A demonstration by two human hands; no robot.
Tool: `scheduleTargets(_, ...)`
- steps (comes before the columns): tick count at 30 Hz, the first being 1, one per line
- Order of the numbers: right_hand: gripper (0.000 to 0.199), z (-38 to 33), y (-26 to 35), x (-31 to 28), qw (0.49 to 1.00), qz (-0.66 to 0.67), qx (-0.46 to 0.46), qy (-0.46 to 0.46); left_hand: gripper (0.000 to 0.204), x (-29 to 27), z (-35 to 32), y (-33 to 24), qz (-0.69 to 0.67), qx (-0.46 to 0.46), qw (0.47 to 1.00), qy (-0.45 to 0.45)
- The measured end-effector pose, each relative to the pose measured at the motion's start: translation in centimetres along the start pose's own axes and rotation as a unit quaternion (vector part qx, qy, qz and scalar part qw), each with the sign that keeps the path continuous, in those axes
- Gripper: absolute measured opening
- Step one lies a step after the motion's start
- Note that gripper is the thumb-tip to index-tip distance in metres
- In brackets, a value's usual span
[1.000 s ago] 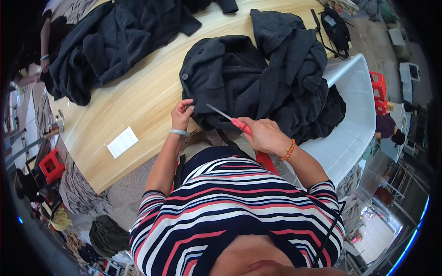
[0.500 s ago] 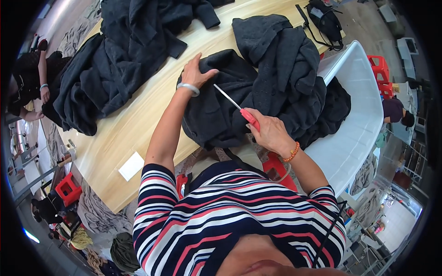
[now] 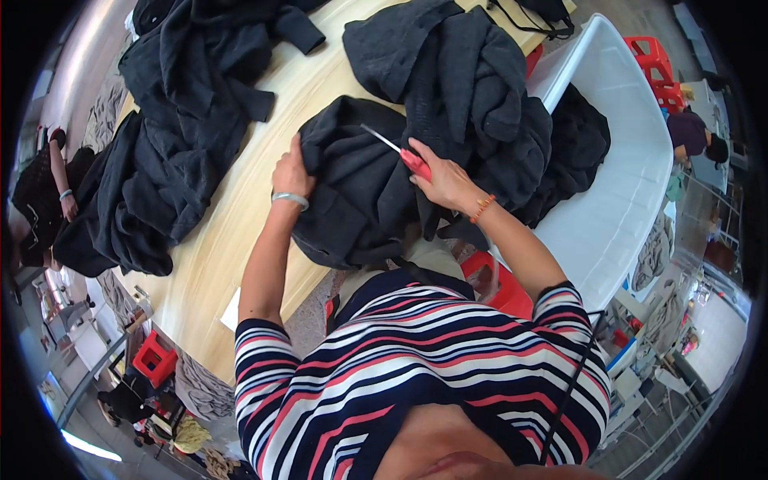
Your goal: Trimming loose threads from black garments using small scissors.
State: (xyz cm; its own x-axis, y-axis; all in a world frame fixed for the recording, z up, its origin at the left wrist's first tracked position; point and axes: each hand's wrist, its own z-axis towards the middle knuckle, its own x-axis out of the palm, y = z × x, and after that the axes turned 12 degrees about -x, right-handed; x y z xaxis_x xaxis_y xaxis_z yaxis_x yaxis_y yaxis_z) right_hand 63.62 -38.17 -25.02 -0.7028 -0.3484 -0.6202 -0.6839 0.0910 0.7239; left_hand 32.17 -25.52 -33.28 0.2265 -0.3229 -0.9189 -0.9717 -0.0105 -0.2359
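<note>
A dark charcoal knit garment [image 3: 352,200] lies bunched at the near edge of the table, partly hanging toward my lap. My left hand [image 3: 293,173] grips its left edge, some fingers hidden in the cloth. Closed around red-handled scissors [image 3: 416,163], my right hand [image 3: 445,182] is over the garment's right side. The thin metal blades point up and left across the cloth; whether they touch it I cannot tell. Right behind lies a pile of similar dark garments [image 3: 472,88], reaching toward a white bin.
More dark garments [image 3: 184,120] cover the table's [image 3: 216,240] left part. A large white bin [image 3: 632,160] stands at the right, with dark cloth inside. Red stools [image 3: 508,292] are beside me and farther off. Another person's hand [image 3: 69,206] is at the far left.
My left hand has gone from spread fingers over the cloth to gripping its left edge. The garment has been turned and rounded out; my right hand has shifted slightly up and left with the scissors.
</note>
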Motion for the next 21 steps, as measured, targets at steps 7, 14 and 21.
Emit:
scheduleTargets(7,0.068,0.6,-4.3,0.5,0.994,0.023,0.059,-0.09,0.058,-13.0,-0.8,3.8,-0.119,0.03,0.961,-0.248)
scheduleTargets(14,0.069,0.4,-5.8,-1.3,0.991,0.049,0.073,-0.099,0.042,-36.6,6.6,4.6,-0.186,0.267,0.835,-0.444)
scheduleTargets(21,0.067,1.4,-7.3,-2.5,0.971,0.163,-0.013,-0.175,0.052,-63.9,22.4,21.7,-0.24,0.12,0.877,-0.398)
